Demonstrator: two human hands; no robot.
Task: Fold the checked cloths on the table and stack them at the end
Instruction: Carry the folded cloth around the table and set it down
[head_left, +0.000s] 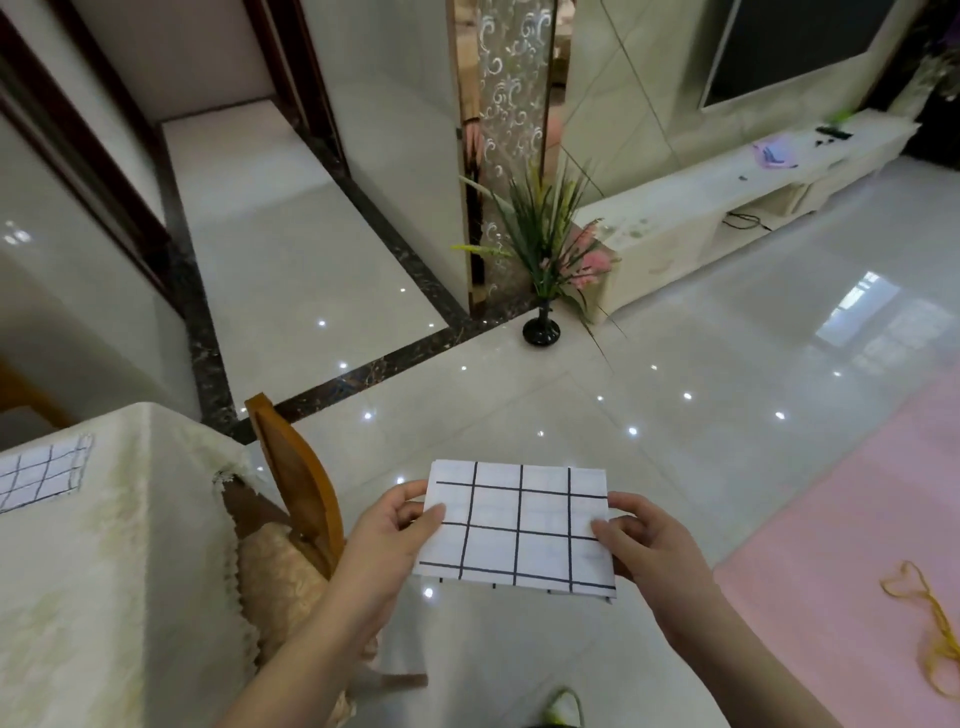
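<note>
A white cloth with a black check (519, 525), folded into a flat rectangle, is held in the air above the floor, to the right of the table. My left hand (395, 525) pinches its left edge, thumb on top. My right hand (634, 535) pinches its right edge the same way. A second checked cloth (41, 475) lies flat on the table (119, 545) at the far left, cut off by the frame edge.
The table has a cream cover with a lace hem. A wooden chair (296, 478) with a beige cushion stands at its corner. A vase of flowers (545, 260) is on the glossy floor ahead, a pink mat (852, 519) at right.
</note>
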